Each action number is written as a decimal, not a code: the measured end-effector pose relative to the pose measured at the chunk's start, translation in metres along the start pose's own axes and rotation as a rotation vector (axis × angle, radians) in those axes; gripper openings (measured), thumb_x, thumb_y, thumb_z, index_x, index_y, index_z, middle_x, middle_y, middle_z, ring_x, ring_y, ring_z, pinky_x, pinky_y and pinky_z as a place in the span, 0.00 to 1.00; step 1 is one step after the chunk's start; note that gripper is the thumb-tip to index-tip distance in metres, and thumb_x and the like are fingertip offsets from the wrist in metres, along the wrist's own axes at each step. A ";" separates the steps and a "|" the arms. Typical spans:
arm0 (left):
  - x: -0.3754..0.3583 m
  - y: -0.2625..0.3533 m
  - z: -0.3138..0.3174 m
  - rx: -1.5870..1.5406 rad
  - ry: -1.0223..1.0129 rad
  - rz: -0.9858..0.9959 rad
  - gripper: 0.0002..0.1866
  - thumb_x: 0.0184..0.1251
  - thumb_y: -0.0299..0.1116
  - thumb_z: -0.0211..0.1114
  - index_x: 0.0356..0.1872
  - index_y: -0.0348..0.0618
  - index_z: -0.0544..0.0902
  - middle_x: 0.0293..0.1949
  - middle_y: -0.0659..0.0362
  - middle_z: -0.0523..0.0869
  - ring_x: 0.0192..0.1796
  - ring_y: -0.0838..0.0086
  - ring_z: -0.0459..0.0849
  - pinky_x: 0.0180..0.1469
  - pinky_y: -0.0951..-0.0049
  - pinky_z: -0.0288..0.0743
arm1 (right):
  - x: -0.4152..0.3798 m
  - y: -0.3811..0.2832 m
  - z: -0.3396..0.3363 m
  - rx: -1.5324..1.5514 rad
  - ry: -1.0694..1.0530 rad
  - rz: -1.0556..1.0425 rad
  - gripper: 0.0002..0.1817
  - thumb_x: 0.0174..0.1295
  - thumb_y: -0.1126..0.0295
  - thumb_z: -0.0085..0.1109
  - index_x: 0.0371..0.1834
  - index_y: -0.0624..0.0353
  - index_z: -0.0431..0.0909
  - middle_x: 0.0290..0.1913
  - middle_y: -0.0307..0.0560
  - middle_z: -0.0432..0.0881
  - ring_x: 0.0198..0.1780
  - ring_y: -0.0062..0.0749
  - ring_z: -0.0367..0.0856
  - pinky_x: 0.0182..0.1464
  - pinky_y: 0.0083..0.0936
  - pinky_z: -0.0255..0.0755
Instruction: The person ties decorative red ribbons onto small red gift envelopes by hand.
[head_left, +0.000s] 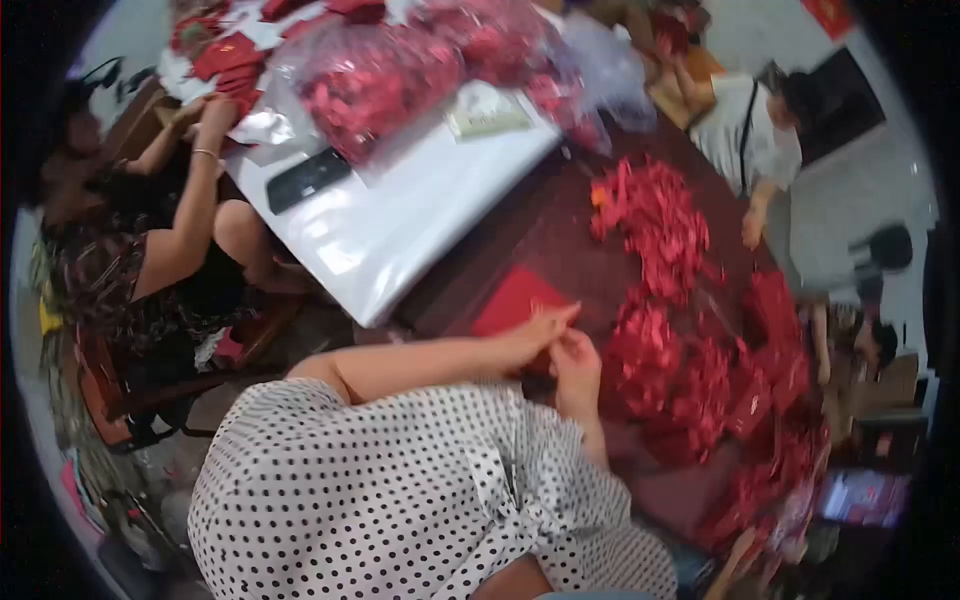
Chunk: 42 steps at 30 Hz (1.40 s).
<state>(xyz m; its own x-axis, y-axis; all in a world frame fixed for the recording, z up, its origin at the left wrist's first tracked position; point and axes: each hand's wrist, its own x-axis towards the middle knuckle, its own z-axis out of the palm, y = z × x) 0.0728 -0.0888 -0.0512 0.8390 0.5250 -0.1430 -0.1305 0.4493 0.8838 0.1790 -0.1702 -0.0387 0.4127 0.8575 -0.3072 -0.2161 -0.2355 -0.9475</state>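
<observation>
A flat, matte-looking red piece with straight edges [508, 300] lay on the dark reddish-brown tabletop [470, 255], just beyond the left hand [540, 335] and partly covered by it. To the right of the right hand [577, 362] spread a loose, tangled heap of glossy red strips [650, 345], crumpled and ribbon-like, reaching both farther from the hand and back toward the body. Beyond that heap's middle, farther right of the hand, were smoother, flatter red pieces [770, 320].

Ahead and to the left of the left hand, a broad white slab with a shiny, plastic-like surface [400, 235] took up much of the tabletop. On it lay a dark rectangular object [307, 180], a pale green-and-white packet [490, 118] and, farther from the hand, a clear, wrinkled plastic bag full of red pieces [380, 90]. Past the slab's left side, another person's hands [215, 112] were at some red material; well ahead and to the right, a different person's hand [753, 225] hung near the table edge.

The left hand was narrow, its fingers reaching toward the right hand's fingertips. The right hand was partly curled, its fingers bent close against the left. Blur hid whether either pinched anything small between the fingertips.
</observation>
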 end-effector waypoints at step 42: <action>0.059 0.011 -0.100 0.689 -0.572 -0.122 0.12 0.58 0.38 0.65 0.34 0.39 0.79 0.37 0.64 0.74 0.45 0.78 0.70 0.53 0.78 0.60 | 0.014 0.035 -0.003 -0.073 0.013 -0.030 0.08 0.63 0.72 0.53 0.39 0.66 0.73 0.35 0.45 0.81 0.35 0.22 0.79 0.38 0.16 0.72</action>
<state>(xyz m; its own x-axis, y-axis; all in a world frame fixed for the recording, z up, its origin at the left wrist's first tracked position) 0.0679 0.0196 -0.0945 0.9848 -0.0204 -0.1726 0.1676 -0.1509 0.9742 0.1797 -0.1680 -0.0768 0.4298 0.8586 -0.2795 -0.1383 -0.2432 -0.9600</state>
